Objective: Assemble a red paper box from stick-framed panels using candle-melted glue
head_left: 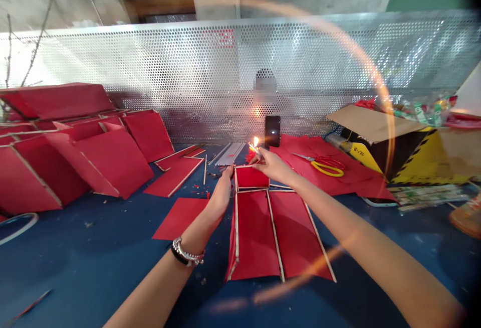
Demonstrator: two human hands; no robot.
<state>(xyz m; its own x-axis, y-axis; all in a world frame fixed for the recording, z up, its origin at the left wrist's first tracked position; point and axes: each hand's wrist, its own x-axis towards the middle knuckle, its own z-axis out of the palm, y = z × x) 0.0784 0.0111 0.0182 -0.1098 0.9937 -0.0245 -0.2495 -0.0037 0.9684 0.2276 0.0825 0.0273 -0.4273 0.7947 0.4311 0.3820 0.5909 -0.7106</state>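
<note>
A red paper structure (257,232) with pale thin sticks along its edges and middle lies on the blue table in front of me. At its far end stands a small red framed section (252,177). My left hand (221,195) has its fingers closed on the left edge of that section. Above its right corner, my right hand (268,163) pinches a small pale stick, close to a burning flame (256,141). What the flame burns on is too small to tell.
Red paper boxes (101,157) stand at the left. Behind my right hand are a phone (272,131), red sheets (300,150) and yellow-handled scissors (326,168). A black and yellow carton (391,152) is at the right. A perforated metal panel (180,77) stands behind.
</note>
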